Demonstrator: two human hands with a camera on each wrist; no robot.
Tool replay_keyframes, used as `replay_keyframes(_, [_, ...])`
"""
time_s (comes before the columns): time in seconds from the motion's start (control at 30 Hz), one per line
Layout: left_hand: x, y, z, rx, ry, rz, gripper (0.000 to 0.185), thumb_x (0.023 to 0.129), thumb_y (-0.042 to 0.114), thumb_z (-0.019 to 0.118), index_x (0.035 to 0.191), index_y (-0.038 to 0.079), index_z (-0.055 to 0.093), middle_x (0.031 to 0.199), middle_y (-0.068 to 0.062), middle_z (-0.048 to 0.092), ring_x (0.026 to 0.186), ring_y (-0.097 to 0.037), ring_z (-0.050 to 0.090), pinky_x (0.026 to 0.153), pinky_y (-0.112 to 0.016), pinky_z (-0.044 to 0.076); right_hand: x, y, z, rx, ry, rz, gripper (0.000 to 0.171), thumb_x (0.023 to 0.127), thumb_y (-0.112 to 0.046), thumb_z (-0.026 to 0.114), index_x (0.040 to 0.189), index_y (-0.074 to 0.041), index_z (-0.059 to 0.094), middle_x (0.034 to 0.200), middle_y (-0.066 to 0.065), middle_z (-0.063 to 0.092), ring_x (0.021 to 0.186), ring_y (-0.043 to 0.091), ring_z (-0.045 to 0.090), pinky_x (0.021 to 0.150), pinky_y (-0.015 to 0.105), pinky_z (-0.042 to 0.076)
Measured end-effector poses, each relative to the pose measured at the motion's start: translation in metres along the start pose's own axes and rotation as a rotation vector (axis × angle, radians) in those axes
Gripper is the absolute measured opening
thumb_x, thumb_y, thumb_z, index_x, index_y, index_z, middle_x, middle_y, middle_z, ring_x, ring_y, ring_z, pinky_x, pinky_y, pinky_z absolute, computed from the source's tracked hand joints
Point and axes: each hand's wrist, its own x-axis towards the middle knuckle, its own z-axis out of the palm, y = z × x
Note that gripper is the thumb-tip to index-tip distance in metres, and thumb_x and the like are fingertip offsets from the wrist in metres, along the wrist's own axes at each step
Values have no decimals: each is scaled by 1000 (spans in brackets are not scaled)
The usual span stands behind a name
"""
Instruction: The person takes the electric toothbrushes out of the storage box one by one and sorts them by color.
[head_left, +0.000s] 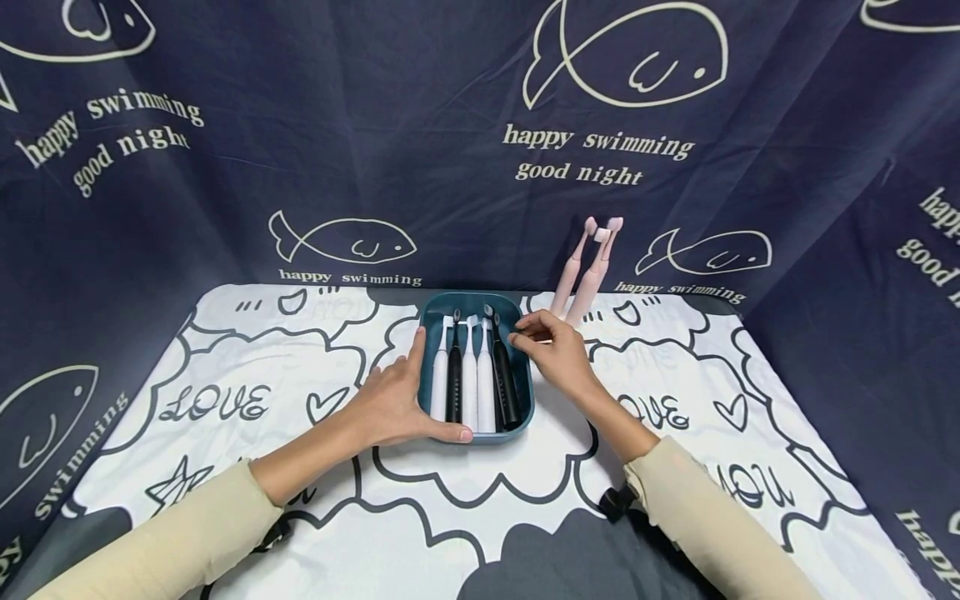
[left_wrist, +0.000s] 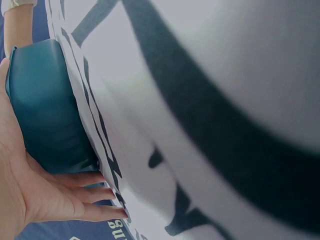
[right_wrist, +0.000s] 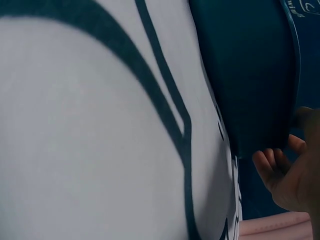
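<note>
Now teal tray (head_left: pixel 525 398) between flat, spread left hand (head_left: pixel 393 400) and right hand (head_left: pixel 555 350), fingertips lightly curled, empty.

Two pink toothbrushes (head_left: pixel 588 271) against the fish-print backdrop (head_left: pixel 450 125)

Teal rounded-rectangle plastic tray (head_left: pixel 525 392) sits flat mid-table at far edge, holding five electric toothbrushes lying side by side, heads pointing away: white (head_left: pixel 439 379), black (head_left: pixel 454 375), white (head_left: pixel 470 379), white (head_left: pixel 485 383), and a black one (head_left: pixel 505 379) tilted slightly at the right.
</note>
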Motion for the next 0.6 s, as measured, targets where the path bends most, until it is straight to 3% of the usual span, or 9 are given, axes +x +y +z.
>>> replay_keyframes(0.1, [0,0,0,-1,1,3,177,60,101,84,182,12,-10,156,-34,62,142,-45,66,126,-73,41,1,-2,3,-33,-20,-6,25,100,-28,82,119,-12,81,118,13,79,114,32,78,102,47,61])
replay_keyframes(0.23, [0,1,0,-3,-3,-1,177,60,100,84,182,12,-10,157,-34,61,143,-46,65,127,-73,41,1,-5,6,-73,-22,-8,26,98,-28,85,117,-11,82,117,13,76,109,30,75,98,44,59])
replay_keyframes(0.47, [0,2,-1,0,-9,-13,175,62,99,85,182,12,-10,158,-35,61,142,-47,66,126,-71,42,0,-13,10,-153,-57,0,33,100,-39,84,116,-10,78,115,13,63,103,28,56,90,41,46])
replay_keyframes(0.6, [0,2,0,6,-9,-15,175,63,99,84,182,11,-9,159,-36,59,143,-48,65,126,-71,43,-2,-17,11,-181,-84,26,39,99,-46,84,115,-11,78,118,12,58,104,28,53,90,44,47])
